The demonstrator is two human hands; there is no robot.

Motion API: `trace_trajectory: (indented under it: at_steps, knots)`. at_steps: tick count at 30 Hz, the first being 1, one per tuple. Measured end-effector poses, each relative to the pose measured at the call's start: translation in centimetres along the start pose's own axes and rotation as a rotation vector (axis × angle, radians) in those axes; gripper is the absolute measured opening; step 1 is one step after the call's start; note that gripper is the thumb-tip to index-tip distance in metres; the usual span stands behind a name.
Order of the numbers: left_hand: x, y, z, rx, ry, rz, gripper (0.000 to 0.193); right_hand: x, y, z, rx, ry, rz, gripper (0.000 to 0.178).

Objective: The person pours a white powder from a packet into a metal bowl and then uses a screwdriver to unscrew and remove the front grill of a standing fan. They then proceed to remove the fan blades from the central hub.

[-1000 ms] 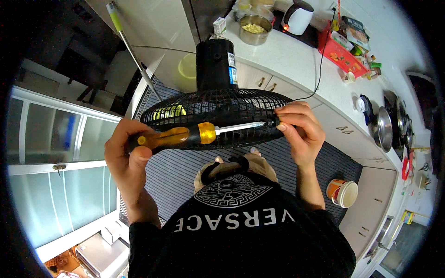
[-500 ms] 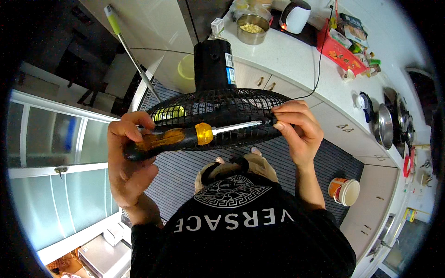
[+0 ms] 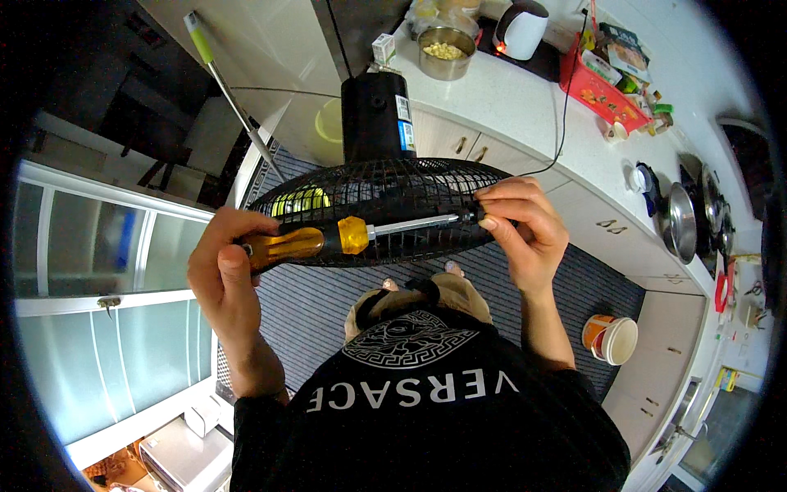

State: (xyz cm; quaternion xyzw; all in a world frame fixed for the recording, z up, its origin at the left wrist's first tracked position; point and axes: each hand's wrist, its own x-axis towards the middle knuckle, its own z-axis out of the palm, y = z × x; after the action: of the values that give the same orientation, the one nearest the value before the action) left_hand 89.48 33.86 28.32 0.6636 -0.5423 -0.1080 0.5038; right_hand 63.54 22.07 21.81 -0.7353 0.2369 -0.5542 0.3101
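Observation:
A black electric fan [image 3: 373,119] stands in front of me, its wire cage facing me and its motor housing behind. My left hand [image 3: 234,271] is closed around the end of a black-and-yellow screwdriver [image 3: 354,236]. The screwdriver lies nearly level across the cage, its metal shaft pointing right. Its tip meets a small black part [image 3: 469,213] at the cage's right rim. My right hand [image 3: 525,230] pinches that part between thumb and fingers; what exactly it is, I cannot make out.
Behind the fan runs a white counter [image 3: 500,111] with a metal pot [image 3: 447,53] of pale chunks, a white kettle [image 3: 522,30] and a red basket [image 3: 602,90]. A bucket [image 3: 611,339] stands on the floor at right. A green-handled pole [image 3: 238,98] leans at left.
My left hand has turned and its fingers have closed in on the handle. The screwdriver has rolled and shifted slightly left. My right hand stays at the rim, moved slightly left.

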Motion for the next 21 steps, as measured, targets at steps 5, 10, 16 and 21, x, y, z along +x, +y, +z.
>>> trace_trajectory:
  at_steps: [5, 10, 16, 21]
  knots:
    - [0.3, 0.2, 1.0, -0.284, 0.014, 0.055, 0.07, 0.1, -0.1, 0.0, -0.018, 0.001, -0.006, 0.013]
    - [0.2, -0.5, 0.2, -0.519, -0.112, 0.053, 0.037, 0.1, -0.1, -0.1, -0.007, -0.007, -0.006, 0.012]
    - [0.0, -0.5, -0.7, -0.443, -0.182, -0.004, 0.035, 0.2, -0.1, 0.0, 0.003, -0.004, 0.002, 0.012]
    - [-0.1, -2.1, -0.4, -0.102, -0.004, 0.099, 0.056, 0.2, -0.1, -0.1, -0.002, -0.01, -0.001, 0.012]
